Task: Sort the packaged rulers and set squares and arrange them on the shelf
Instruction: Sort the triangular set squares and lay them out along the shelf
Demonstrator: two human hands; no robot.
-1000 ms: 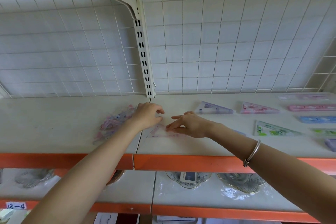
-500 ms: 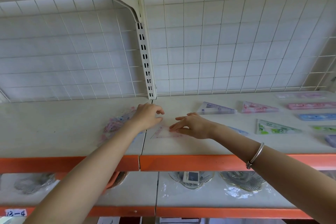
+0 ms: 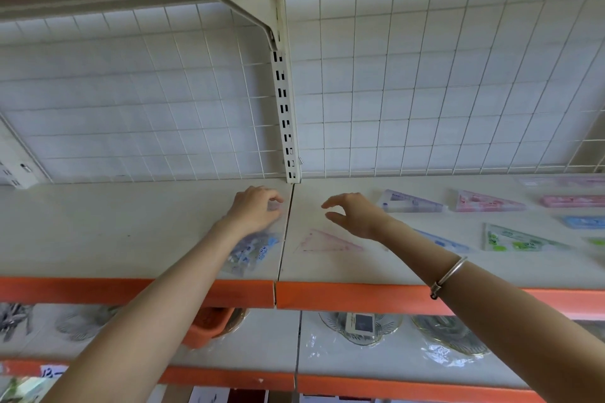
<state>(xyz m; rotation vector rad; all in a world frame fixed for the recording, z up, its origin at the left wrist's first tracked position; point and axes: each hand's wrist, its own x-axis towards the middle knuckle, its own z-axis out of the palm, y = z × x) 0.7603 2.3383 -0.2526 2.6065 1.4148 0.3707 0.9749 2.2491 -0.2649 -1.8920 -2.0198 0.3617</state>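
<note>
The pink set square point(image 3: 330, 240) lies on the shelf point(image 3: 131, 222) at six o'clock of the spread, empty right hand point(image 3: 357, 213); the left hand point(image 3: 258, 209), curled onto the packet pile point(image 3: 252, 250), grip unclear, should lift just one.

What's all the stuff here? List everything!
shelf: one, white, orange edge, middle.
pile of packets: one, clear, blue-pink, under left wrist.
pale set square: one, pink, beside seam.
purple set square: one, purple, back row.
pink set square: one, pink, back row.
green set square: one, green, right.
rulers: several, pink, blue, far right.
glass dishes: several, clear, lower shelf.
bracelet: one, silver, right wrist.
left hand: one, over pile.
right hand: one, empty, above shelf.
</note>
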